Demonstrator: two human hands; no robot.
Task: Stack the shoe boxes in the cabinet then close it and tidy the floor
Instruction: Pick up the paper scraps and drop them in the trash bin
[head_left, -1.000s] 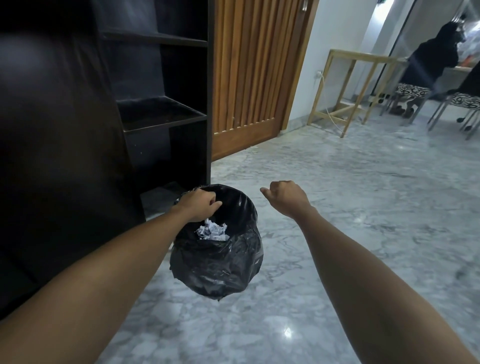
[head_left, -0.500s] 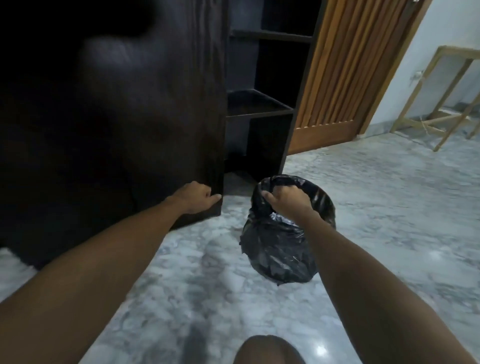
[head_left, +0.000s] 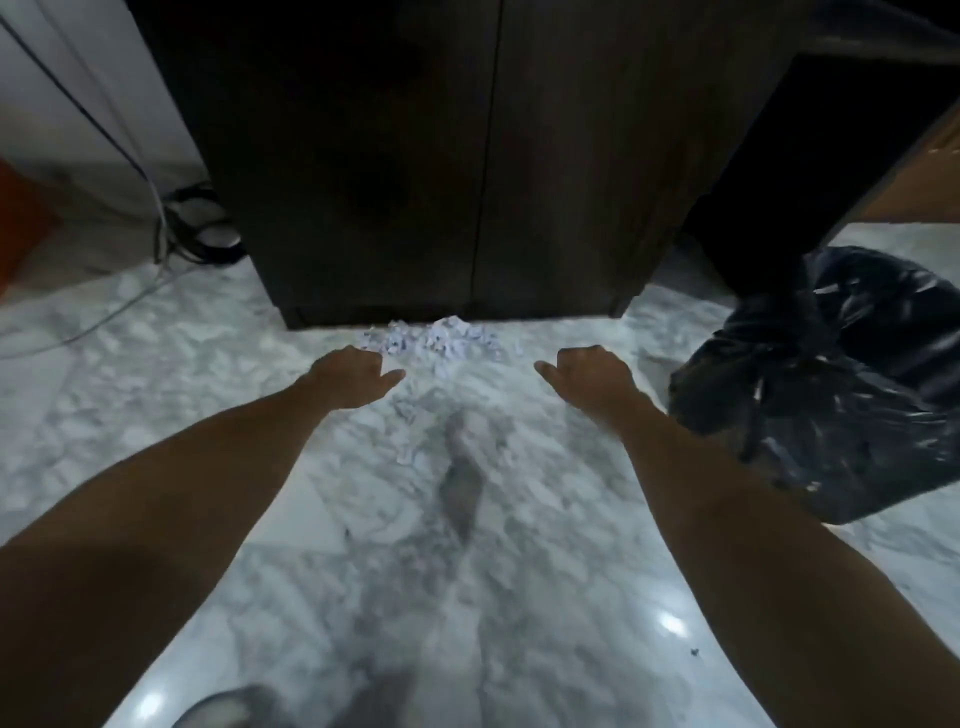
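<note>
The dark wooden cabinet (head_left: 467, 156) fills the top of the head view with both doors closed. A heap of torn white paper scraps (head_left: 431, 340) lies on the marble floor against its base. My left hand (head_left: 353, 382) hovers just left of the heap and my right hand (head_left: 589, 382) just right of it. Both hold nothing, with fingers curled downward and thumbs pointing inward. A bin lined with a black plastic bag (head_left: 831, 395) stands on the floor to the right of my right arm. No shoe boxes are visible.
A dark open shelf unit (head_left: 810, 171) stands to the right of the cabinet, behind the bin. Cables and a dark round object (head_left: 208, 228) lie on the floor at the cabinet's left. Smaller paper bits (head_left: 410, 431) are scattered nearer to me.
My right hand has let go of the bag-lined bin, which now stands on the floor at the right. My view has swung left and down to the closed cabinet, with both hands over the paper heap.
</note>
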